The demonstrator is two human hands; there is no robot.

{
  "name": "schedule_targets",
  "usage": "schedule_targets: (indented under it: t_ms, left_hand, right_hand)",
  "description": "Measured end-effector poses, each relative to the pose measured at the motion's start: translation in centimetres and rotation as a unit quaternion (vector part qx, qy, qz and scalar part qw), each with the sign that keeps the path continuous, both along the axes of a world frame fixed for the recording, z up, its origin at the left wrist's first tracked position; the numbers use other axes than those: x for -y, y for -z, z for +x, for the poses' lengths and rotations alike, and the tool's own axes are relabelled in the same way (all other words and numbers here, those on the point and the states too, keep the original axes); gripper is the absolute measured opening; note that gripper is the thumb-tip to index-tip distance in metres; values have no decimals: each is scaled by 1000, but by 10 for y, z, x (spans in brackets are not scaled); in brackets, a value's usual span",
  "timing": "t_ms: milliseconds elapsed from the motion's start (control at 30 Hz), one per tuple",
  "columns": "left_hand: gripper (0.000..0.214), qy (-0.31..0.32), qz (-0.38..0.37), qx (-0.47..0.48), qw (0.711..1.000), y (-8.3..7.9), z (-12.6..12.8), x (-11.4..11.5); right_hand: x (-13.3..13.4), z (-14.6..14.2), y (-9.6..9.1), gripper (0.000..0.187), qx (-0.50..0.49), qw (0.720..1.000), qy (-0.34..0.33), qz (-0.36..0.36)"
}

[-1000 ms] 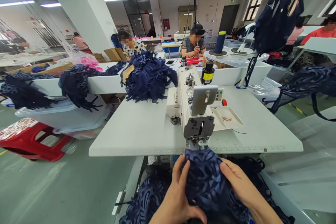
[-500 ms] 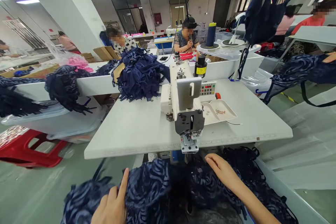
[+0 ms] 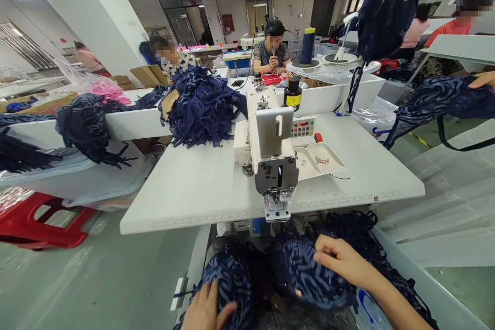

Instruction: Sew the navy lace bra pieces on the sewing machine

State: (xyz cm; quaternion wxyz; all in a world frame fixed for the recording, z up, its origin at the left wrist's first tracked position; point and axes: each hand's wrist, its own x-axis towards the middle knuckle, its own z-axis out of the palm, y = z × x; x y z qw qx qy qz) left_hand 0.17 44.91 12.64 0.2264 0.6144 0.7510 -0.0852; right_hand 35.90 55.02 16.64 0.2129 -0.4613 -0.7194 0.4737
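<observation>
Below the table edge lies a navy bra [image 3: 309, 276] with swirl-patterned cups, among more dark navy pieces. My right hand [image 3: 340, 260] is at the top of its right cup, fingers curled and pinching the fabric. Lower left, my left hand [image 3: 207, 307] lies on another patterned navy cup [image 3: 230, 273], its fingers and thumb apart. Straight ahead, above both hands, stands a white sewing machine [image 3: 276, 165] with a metal foot plate [image 3: 277, 211] at the table's front edge. Dark shadow hides the fabric between the two cups.
A white worktable [image 3: 185, 191] carries a heap of navy straps [image 3: 207, 108] and a tray of small metal parts [image 3: 325, 157]. Dark navy garments [image 3: 386, 268] fill the lower right. A red stool [image 3: 46, 221] stands left. Several people sit beyond; a hand [image 3: 483, 80] shows at the right edge.
My right hand has moved slightly right and down, its fingers now curled on the cup. My left hand has shifted right and lower. The patterned fabric has been gathered inward from the left.
</observation>
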Motion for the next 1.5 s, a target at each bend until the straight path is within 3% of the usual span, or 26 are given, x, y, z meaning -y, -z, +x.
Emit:
schedule_targets:
  t_ms: [67, 133, 233, 300, 400, 500, 667, 767, 867, 933, 1000, 1067, 1133, 1300, 1500]
  left_hand:
    - [52, 17, 69, 192, 979, -37, 32, -31]
    - [46, 65, 84, 356, 928, -71, 68, -56]
    - [41, 169, -46, 467, 867, -105, 108, -79]
    - [46, 186, -69, 516, 833, -118, 122, -87]
    - [38, 104, -34, 600, 792, -126, 130, -93]
    - [36, 36, -16, 632, 774, -130, 138, -95]
    - [30, 75, 78, 533, 839, -135, 146, -94]
    - [25, 59, 151, 447, 880, -138, 142, -94]
    - [16, 60, 250, 360, 897, -138, 134, -97]
    - [25, 95, 307, 296, 899, -133, 126, -100]
    - [36, 173, 358, 216, 892, -123, 119, -102]
    - [45, 262, 399, 122, 870, -111, 112, -103]
    - [51, 312, 427, 38, 848, -99, 109, -103]
    - [52, 327, 450, -61, 828, -75, 113, -102]
    - [49, 303, 454, -97, 833, -64, 127, -102]
  right_hand:
    - [8, -2, -34, 32, -49, 996, -74, 14]
    - [16, -8, -64, 27, -82, 986, -141, 44]
    - [25, -12, -89, 25, -57, 982, -167, 67]
    - [28, -8, -89, 31, -14, 993, -113, 42]
    - [31, -1, -73, 48, 2, 1000, 4, -29]
    - [30, -10, -59, 60, -74, 992, 37, -100]
    - [7, -47, -67, 51, -214, 957, 166, -107]
    - [-16, -63, -75, 41, -253, 947, 187, -68]
    - [-41, -73, -71, 42, -260, 944, 202, -27]
    - [-57, -78, -63, 46, -257, 945, 204, -9]
    - [-71, -82, -55, 47, -225, 953, 204, 9]
    - [-82, -84, -52, 41, -154, 966, 201, 51]
    - [-90, -86, -53, 33, -82, 973, 183, 110]
    - [-103, -92, -67, 33, -55, 969, 124, 204]
    - [-111, -99, -73, 31, -81, 967, 129, 206]
